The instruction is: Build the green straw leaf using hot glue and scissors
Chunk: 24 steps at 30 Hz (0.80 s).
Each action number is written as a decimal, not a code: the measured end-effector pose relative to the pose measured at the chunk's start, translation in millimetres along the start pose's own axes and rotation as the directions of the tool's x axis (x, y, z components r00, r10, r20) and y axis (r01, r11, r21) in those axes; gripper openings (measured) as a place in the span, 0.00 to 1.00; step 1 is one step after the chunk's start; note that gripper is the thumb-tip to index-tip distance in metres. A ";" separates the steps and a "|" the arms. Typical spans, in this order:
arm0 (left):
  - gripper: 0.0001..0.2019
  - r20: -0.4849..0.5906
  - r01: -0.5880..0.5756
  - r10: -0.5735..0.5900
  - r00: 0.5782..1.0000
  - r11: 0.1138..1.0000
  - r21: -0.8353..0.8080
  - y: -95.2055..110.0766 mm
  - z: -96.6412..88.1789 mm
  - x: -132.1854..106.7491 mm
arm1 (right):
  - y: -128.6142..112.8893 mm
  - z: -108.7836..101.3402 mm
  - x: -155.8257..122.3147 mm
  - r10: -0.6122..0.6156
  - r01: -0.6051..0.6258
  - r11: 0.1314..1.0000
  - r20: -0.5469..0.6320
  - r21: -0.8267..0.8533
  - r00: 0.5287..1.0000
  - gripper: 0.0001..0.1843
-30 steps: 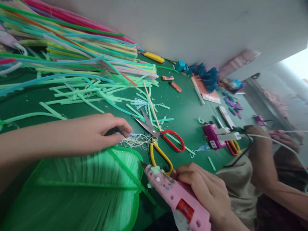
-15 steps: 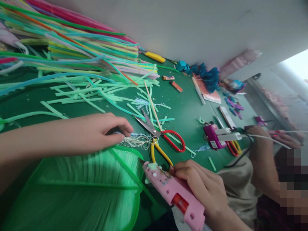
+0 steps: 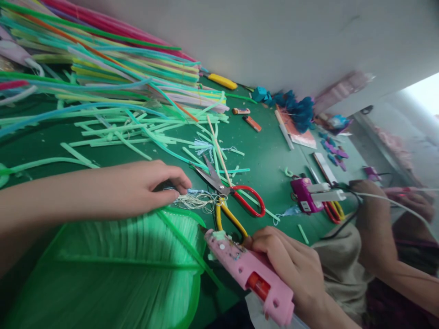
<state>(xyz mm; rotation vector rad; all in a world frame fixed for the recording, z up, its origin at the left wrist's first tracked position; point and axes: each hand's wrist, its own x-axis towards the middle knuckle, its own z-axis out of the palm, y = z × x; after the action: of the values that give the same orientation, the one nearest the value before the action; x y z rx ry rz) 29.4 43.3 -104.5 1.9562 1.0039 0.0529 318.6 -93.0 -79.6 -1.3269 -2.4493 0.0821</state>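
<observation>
My right hand is wrapped around a pink hot glue gun. Its nozzle is at the right rim of a large green leaf-shaped piece, which has a raised midrib and a fuzzy strip crossing its upper right corner. Over the leaf's top edge reaches my left hand, thumb and index finger bent but apart; the other fingers are hidden. By those fingertips lie pale string tassels. Red-handled scissors lie open beyond them, partly over a yellow-handled tool.
Cut green pipe cleaners and a long multicoloured bundle cover the back left. A yellow cutter, lighters and a purple plug adapter are farther right. A co-worker's arm is at the right.
The whole view has shifted slightly. Both hands, the glue gun and the leaf keep nearly the same places relative to each other.
</observation>
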 end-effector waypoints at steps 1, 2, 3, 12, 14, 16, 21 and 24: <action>0.20 0.000 0.000 0.000 1.000 1.000 0.001 -0.2 0.0 -0.1 | 0.2 0.1 -0.1 -0.001 0.001 1.000 0.003 -0.011 1.000 0.10; 0.20 0.000 0.001 -0.001 1.000 1.000 0.001 -0.4 -0.1 -0.2 | 0.1 -0.5 0.2 -0.006 0.006 1.000 0.014 -0.026 1.000 0.10; 0.20 -0.001 0.000 0.000 1.000 1.000 -0.001 -0.3 -0.2 -0.2 | -0.3 -1.6 1.0 -0.013 0.014 0.999 0.025 -0.040 1.000 0.10; 0.21 -0.008 0.001 -0.001 1.000 1.000 -0.007 0.0 0.1 -0.1 | -2.3 -13.8 7.3 -0.036 0.044 0.994 0.076 -0.099 0.996 0.12; 0.21 -0.013 0.007 -0.007 1.000 1.000 -0.009 -0.6 0.2 -0.5 | -1.6 -14.1 5.7 -0.044 0.052 0.993 0.076 -0.105 0.996 0.11; 0.20 -0.015 0.006 -0.006 1.000 1.000 -0.014 -0.5 -0.3 -1.0 | -1.1 -13.4 3.1 -0.045 0.054 0.993 0.086 -0.103 0.995 0.11; 0.21 -0.006 0.013 -0.013 1.000 1.000 -0.021 2.5 -2.0 -1.1 | -1.5 -10.5 -1.8 -0.008 0.012 0.997 0.047 -0.079 0.999 0.11; 0.21 -0.009 0.006 -0.007 1.000 1.000 -0.019 3.2 -1.7 -0.3 | -2.4 -12.3 0.6 -0.039 0.046 0.995 0.076 -0.091 0.996 0.11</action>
<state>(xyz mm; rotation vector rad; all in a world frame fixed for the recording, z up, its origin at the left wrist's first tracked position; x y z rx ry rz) 30.6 43.5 -101.0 1.9369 1.0124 0.0678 320.5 -95.3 -67.4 -1.3312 -2.5706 0.0073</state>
